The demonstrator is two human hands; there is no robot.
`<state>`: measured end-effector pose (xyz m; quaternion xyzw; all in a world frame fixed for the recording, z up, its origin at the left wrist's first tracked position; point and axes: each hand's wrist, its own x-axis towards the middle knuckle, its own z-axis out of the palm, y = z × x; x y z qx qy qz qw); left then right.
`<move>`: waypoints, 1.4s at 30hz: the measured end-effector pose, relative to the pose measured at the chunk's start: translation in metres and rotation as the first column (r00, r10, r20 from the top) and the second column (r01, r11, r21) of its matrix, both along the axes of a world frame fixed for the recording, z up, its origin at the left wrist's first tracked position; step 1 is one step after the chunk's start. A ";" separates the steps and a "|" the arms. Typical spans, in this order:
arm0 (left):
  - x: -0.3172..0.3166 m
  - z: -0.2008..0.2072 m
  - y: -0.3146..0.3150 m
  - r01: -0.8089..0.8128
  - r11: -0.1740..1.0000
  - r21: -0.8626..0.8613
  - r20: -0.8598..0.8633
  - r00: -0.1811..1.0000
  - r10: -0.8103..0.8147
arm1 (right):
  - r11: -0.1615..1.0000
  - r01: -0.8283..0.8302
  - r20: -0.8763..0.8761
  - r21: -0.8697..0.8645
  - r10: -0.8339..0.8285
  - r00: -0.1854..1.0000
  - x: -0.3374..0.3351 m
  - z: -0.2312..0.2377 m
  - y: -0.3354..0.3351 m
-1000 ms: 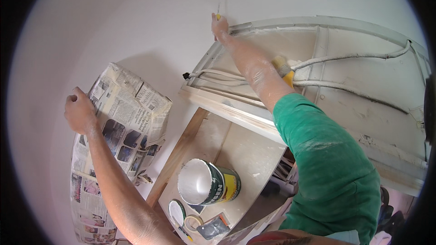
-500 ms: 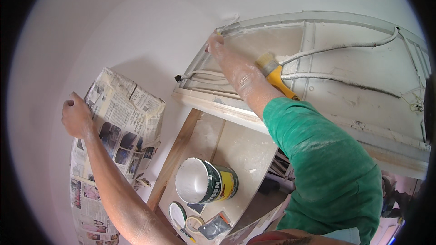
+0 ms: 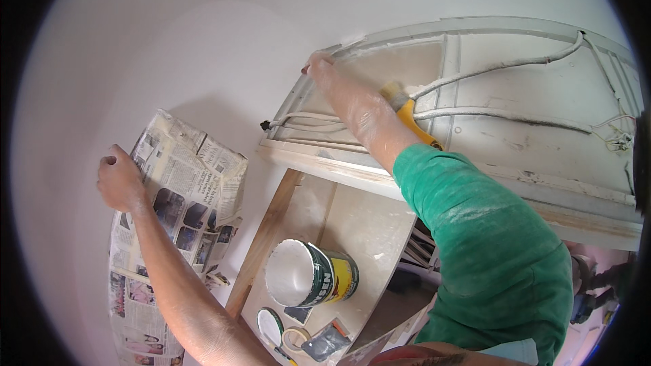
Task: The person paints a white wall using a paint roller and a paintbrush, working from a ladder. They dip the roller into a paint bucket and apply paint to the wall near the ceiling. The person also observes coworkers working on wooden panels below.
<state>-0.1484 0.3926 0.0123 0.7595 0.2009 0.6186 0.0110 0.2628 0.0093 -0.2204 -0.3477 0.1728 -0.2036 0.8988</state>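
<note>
My right hand (image 3: 317, 64) reaches up to the far left corner of a metal-framed ceiling recess (image 3: 444, 27), its fingers closed at the frame's edge. What it grips is hidden behind the fingers. On the left, my left hand (image 3: 121, 181) is curled into a loose fist against the edge of a long newspaper-wrapped object (image 3: 183, 163), with nothing visible in it. Beyond my right forearm, a wide paintbrush (image 3: 409, 118) with a yellow handle and pale bristles lies in the recess.
White-coated cables (image 3: 505, 116) run through the recess. Below it, a board (image 3: 369, 251) carries an open paint can (image 3: 291, 274) with white inside, a lid (image 3: 270, 325), a tape roll (image 3: 294, 339) and a dark flat scraper-like piece (image 3: 325, 341). A pale wall (image 3: 224, 47) rises behind.
My right hand has shifted slightly left along the frame corner. A yellow bit and a thin pale edge seen beside it earlier no longer show. My left hand stays by the newspaper; the view has shifted slightly.
</note>
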 end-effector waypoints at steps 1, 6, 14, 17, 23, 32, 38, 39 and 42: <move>0.003 -0.003 0.000 -0.006 1.000 0.005 -0.005 1.000 0.006 | 1.000 -0.012 0.011 0.018 0.012 1.000 0.008 -0.002 0.003; 0.010 -0.017 0.031 -0.124 0.990 0.071 -0.033 0.991 0.127 | 0.858 -0.061 0.050 0.510 0.041 0.998 -0.042 0.029 0.076; 0.007 -0.009 0.015 -0.082 0.997 0.007 -0.037 0.996 0.082 | 0.980 -0.082 0.166 0.182 0.052 0.985 -0.074 0.160 0.075; 0.008 -0.015 0.022 -0.121 0.992 0.023 -0.023 0.992 0.121 | 0.976 -0.186 0.292 0.117 0.145 0.945 -0.107 0.180 0.106; 0.014 -0.015 0.017 -0.088 0.996 0.018 -0.014 0.996 0.088 | 0.993 -0.074 0.407 -0.097 0.108 0.907 -0.138 0.221 0.140; 0.011 -0.013 0.018 -0.051 0.999 -0.001 -0.029 0.998 0.051 | 0.821 0.257 0.595 -0.511 0.122 0.794 -0.175 0.203 0.211; 0.012 -0.014 0.015 -0.050 0.999 0.006 -0.011 0.999 0.050 | 0.701 0.292 0.668 -0.650 0.345 0.660 -0.199 0.178 0.227; 0.006 -0.014 0.020 -0.062 0.998 0.007 -0.007 0.998 0.062 | 0.689 0.203 0.619 -0.695 0.431 0.656 -0.225 0.172 0.228; 0.010 -0.014 0.021 -0.061 0.998 0.029 0.032 0.998 0.060 | 0.616 0.184 0.574 -0.766 0.527 0.626 -0.246 0.163 0.220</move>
